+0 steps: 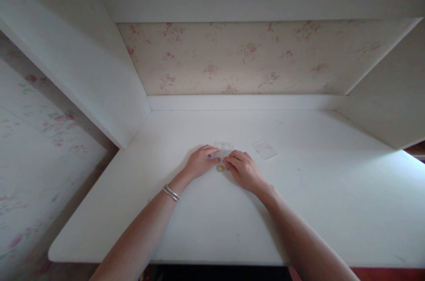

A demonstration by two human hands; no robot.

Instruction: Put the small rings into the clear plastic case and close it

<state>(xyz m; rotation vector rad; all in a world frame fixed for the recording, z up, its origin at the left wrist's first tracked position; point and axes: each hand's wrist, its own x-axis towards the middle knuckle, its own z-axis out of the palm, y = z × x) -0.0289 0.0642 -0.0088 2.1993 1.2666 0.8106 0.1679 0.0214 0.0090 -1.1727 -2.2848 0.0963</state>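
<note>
1. Head view looks down on a white painted tabletop (299, 210) set in an alcove, with white side panels to either side and pale wallpaper with small pink flowers (252, 57) behind the back edge.
2. The left hand (200, 161) lies palm down near the middle of the tabletop, fingers curled and fingertips resting on a small clear plastic packet (223, 150). A thin silver bangle (171, 193) sits on that wrist.
3. The right hand (243, 168) lies palm down just beside the left, its fingers bent narrow and touching the same clear packet from the other side.
4. The packet lies flat on the tabletop, about midway between the left and right edges and roughly halfway from front to back edge; both sets of fingertips cover its near part, so how firmly it is pinched cannot be told.
5. A small round yellowish ring-like object (220, 168) lies on the tabletop between the two hands, just below the packet, touching or nearly touching the right fingers.
6. A second flat clear plastic piece (264, 149) lies near the right hand, toward the back edge, apart from both hands.
</note>
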